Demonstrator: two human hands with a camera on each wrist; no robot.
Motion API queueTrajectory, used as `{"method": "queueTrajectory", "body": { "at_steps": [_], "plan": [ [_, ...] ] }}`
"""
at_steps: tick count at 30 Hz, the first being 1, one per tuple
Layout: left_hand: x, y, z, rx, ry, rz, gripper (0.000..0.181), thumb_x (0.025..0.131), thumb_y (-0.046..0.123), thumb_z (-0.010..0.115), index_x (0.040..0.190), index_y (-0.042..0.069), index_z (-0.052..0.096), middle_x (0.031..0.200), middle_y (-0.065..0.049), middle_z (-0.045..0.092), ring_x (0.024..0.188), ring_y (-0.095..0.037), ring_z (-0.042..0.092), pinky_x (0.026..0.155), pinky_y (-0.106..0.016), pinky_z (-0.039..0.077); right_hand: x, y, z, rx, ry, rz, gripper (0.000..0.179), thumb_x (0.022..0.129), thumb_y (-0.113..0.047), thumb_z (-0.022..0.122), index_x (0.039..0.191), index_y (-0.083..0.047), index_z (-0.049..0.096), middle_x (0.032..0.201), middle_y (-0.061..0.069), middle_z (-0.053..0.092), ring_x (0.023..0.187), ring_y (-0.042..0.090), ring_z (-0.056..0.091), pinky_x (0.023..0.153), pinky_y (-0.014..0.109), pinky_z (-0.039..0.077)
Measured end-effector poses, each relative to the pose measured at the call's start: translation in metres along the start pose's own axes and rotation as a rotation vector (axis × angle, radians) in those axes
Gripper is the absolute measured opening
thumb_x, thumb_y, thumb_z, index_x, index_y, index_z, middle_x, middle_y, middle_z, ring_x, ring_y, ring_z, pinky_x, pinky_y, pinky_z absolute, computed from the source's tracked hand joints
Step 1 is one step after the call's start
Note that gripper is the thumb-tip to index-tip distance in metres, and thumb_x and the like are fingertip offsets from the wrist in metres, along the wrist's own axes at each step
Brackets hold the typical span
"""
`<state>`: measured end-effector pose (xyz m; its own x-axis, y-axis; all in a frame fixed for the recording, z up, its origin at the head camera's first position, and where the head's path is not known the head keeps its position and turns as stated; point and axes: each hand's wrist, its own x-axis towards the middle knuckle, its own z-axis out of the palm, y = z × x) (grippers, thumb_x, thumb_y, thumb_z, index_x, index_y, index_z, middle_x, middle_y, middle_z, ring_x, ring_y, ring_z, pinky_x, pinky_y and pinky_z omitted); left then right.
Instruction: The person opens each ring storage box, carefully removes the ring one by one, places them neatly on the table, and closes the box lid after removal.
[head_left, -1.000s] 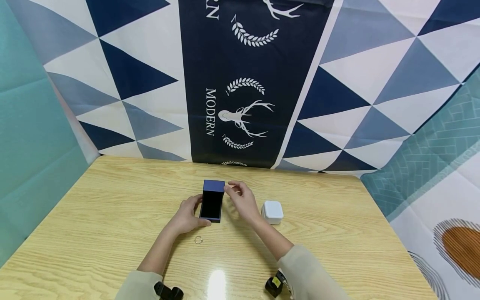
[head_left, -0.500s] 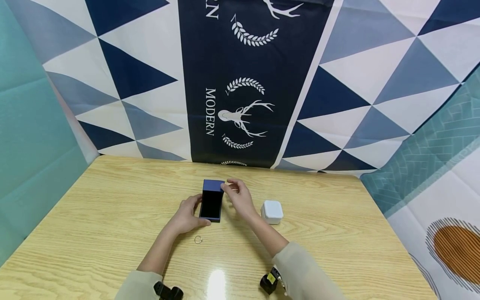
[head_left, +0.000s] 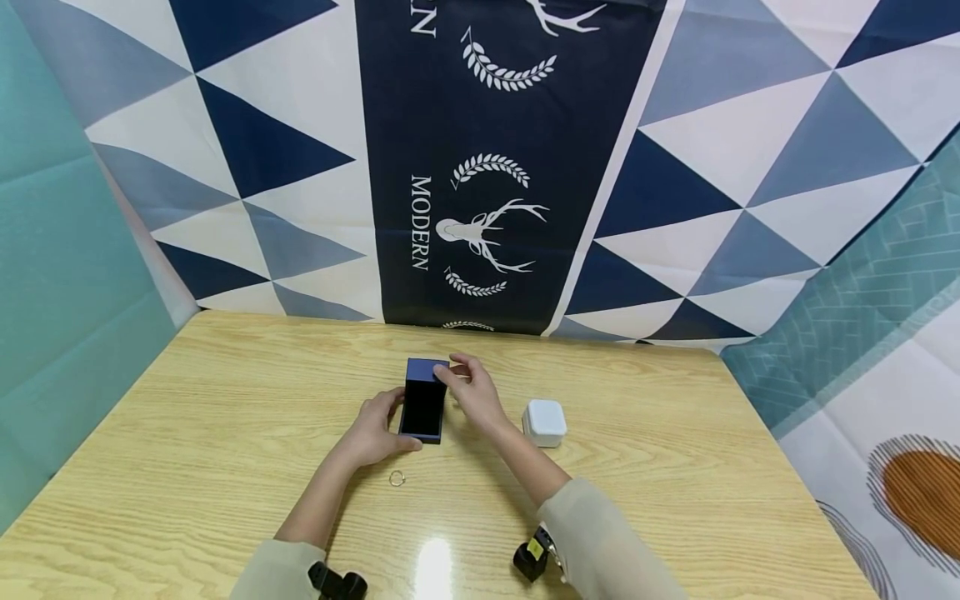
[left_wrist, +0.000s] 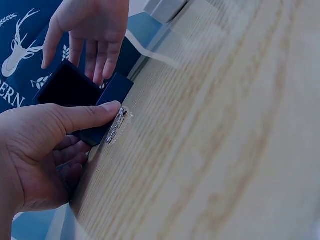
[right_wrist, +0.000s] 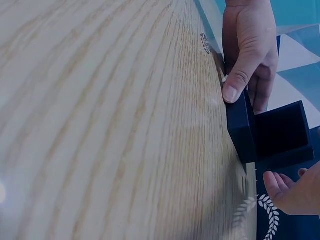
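A dark blue ring box (head_left: pixel 419 370) with a black inside stands on the table, its lid raised. My left hand (head_left: pixel 371 435) grips the base, thumb along the front and the other fingers at the left side. At the lid's right corner is my right hand (head_left: pixel 476 398), its thumb overlapping the lid in the head view. Its fingers look loosely extended beside the lid in the left wrist view. A thin silvery ring (left_wrist: pixel 116 126) lies on the table in front of the box, close to the left thumb in that view. The right wrist view shows the box (right_wrist: pixel 241 127) from its side.
A small white box (head_left: pixel 545 422) with rounded corners stands right of the right forearm. The wooden table (head_left: pixel 225 433) ends at a patterned cloth backdrop (head_left: pixel 480 167). Black wrist cameras are strapped at both sleeves.
My right hand has shifted slightly left, bringing its thumb from beside the lid to over its right corner. The left hand, box and ring have stayed in place.
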<state>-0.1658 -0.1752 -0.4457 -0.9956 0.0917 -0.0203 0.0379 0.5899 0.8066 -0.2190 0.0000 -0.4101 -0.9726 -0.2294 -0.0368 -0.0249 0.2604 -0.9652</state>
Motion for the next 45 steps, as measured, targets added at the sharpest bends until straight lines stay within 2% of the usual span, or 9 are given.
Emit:
{"method": "queueTrajectory", "body": {
  "at_steps": [11, 18, 21, 31, 36, 45],
  "plan": [
    [0.0008, 0.0008, 0.0004, -0.014, -0.011, -0.016, 0.089, 0.070, 0.019, 0.083, 0.142, 0.000, 0.035, 0.137, -0.019, 0.045, 0.126, -0.036, 0.036, 0.100, -0.046, 0.042, 0.0037, 0.0004, 0.0046, 0.004, -0.022, 0.025, 0.060, 0.091, -0.041, 0.058, 0.139, -0.008, 0.042, 0.132, 0.017, 0.051, 0.118, 0.030, 0.053, 0.089, 0.044, 0.049],
    [0.0006, -0.0001, 0.0005, -0.025, -0.017, -0.012, 0.088, 0.071, 0.019, 0.083, 0.142, -0.001, 0.034, 0.137, -0.020, 0.044, 0.127, -0.037, 0.035, 0.100, -0.046, 0.042, 0.0035, -0.0016, 0.0081, -0.069, -0.036, -0.007, 0.058, 0.093, -0.043, 0.053, 0.138, -0.007, 0.043, 0.136, 0.017, 0.049, 0.126, 0.033, 0.047, 0.102, 0.047, 0.041],
    [0.0005, -0.0006, 0.0006, -0.016, -0.015, -0.016, 0.089, 0.071, 0.020, 0.083, 0.142, -0.001, 0.034, 0.137, -0.019, 0.045, 0.126, -0.036, 0.036, 0.100, -0.046, 0.042, 0.0030, -0.0021, 0.0088, -0.078, -0.038, -0.013, 0.056, 0.094, -0.043, 0.052, 0.137, -0.008, 0.045, 0.135, 0.016, 0.050, 0.126, 0.032, 0.046, 0.103, 0.047, 0.039],
    [0.0003, -0.0001, 0.0006, 0.000, -0.017, -0.027, 0.089, 0.071, 0.020, 0.082, 0.143, 0.002, 0.034, 0.137, -0.017, 0.045, 0.123, -0.034, 0.037, 0.099, -0.046, 0.042, 0.0058, -0.0002, 0.0079, -0.076, -0.051, -0.010, 0.049, 0.094, -0.040, 0.053, 0.130, -0.006, 0.052, 0.120, 0.012, 0.060, 0.110, 0.023, 0.054, 0.098, 0.041, 0.042],
    [0.0007, 0.0012, -0.0002, 0.006, -0.019, -0.021, 0.089, 0.072, 0.021, 0.082, 0.143, 0.001, 0.033, 0.137, -0.017, 0.045, 0.122, -0.033, 0.038, 0.098, -0.047, 0.042, 0.0060, 0.0010, 0.0057, -0.062, -0.083, -0.015, 0.050, 0.094, -0.040, 0.054, 0.131, -0.006, 0.052, 0.115, 0.012, 0.061, 0.102, 0.020, 0.054, 0.089, 0.035, 0.045],
    [-0.0008, 0.0028, -0.0007, -0.004, -0.022, -0.026, 0.088, 0.072, 0.019, 0.081, 0.144, 0.000, 0.032, 0.138, -0.018, 0.044, 0.125, -0.035, 0.037, 0.099, -0.047, 0.042, 0.0078, 0.0052, 0.0044, -0.020, -0.108, -0.002, 0.047, 0.093, -0.038, 0.057, 0.128, -0.007, 0.054, 0.111, 0.011, 0.063, 0.102, 0.026, 0.057, 0.085, 0.030, 0.046]
  ]
}}
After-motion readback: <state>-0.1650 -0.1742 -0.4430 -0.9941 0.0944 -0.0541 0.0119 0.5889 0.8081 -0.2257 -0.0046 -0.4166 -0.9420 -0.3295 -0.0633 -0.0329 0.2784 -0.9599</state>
